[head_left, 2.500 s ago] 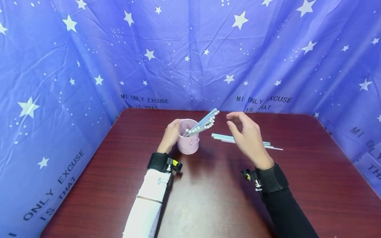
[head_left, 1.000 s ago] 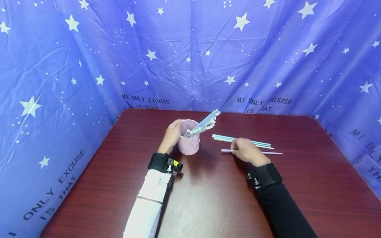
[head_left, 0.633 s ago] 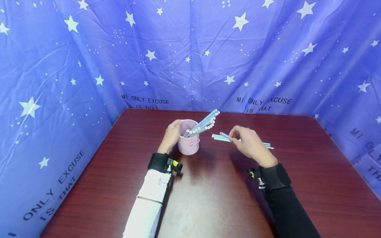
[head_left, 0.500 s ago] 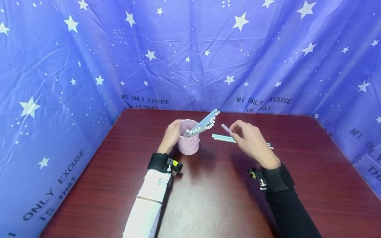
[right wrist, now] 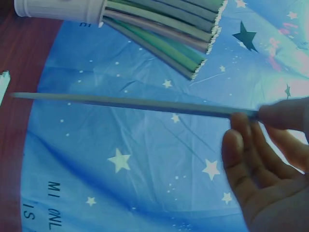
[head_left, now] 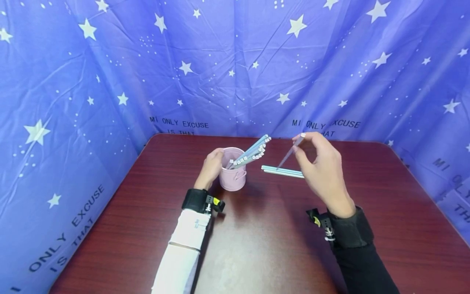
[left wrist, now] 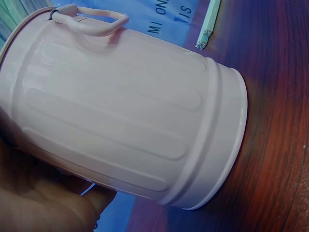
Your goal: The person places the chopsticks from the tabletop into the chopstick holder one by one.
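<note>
A small pink metal bucket (head_left: 232, 181) stands on the table, held at its left rim by my left hand (head_left: 210, 169). In the left wrist view, its ribbed wall and handle show, with my fingers along one side. A bundle of pastel chopsticks (head_left: 253, 151) leans out of the bucket to the right, thick ends up. My right hand (head_left: 324, 175) pinches one lilac chopstick (head_left: 286, 157) near its thick end, between thumb and fingers. It hangs at a slant, thin tip lower left. The right wrist view shows this chopstick (right wrist: 145, 103) lengthwise, apart from the bundle.
Several light blue and pale green chopsticks (head_left: 282, 171) lie on the dark red table (head_left: 242, 245) right of the bucket, partly hidden behind my right hand. A blue star-printed curtain (head_left: 235, 98) surrounds the table at the back and sides.
My right hand has picked the lilac chopstick off the table, raised it and turned it from lying flat to tip down. The left hand and bucket have stayed in place.
</note>
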A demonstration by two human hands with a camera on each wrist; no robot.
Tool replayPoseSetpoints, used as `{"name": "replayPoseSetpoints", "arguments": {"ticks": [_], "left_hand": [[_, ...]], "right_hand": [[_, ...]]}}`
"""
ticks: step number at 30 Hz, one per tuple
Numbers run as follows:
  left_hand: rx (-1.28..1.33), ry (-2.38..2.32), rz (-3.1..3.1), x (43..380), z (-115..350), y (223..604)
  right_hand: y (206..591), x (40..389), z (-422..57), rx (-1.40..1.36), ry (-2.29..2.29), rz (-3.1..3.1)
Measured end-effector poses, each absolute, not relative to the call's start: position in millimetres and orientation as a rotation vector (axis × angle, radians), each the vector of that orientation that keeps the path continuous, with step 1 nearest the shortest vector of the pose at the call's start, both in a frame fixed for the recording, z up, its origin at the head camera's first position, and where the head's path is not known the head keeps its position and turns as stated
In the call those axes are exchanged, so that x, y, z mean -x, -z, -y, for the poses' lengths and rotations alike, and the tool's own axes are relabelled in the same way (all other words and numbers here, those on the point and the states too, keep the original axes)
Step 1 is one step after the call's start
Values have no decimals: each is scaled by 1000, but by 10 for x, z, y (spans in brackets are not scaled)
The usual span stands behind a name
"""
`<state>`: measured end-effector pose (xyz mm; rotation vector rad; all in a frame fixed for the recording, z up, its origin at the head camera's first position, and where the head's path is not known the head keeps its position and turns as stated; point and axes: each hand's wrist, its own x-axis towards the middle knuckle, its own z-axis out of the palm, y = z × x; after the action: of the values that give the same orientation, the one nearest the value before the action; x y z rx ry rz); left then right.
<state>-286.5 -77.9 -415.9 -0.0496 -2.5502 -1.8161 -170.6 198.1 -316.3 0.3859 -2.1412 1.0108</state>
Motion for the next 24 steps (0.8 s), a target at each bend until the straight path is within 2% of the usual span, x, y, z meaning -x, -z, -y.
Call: {"name": "replayPoseSetpoints", "arguments": {"ticks": [11, 24], "left_hand": [[46, 1815, 2552, 2873, 774, 4162], [43, 1815, 2549, 2865, 772, 4156]], "right_hand": [[3025, 1569, -1876, -494, -1390, 1691], [3130, 1572, -1695, -633, -1408, 1785]]}}
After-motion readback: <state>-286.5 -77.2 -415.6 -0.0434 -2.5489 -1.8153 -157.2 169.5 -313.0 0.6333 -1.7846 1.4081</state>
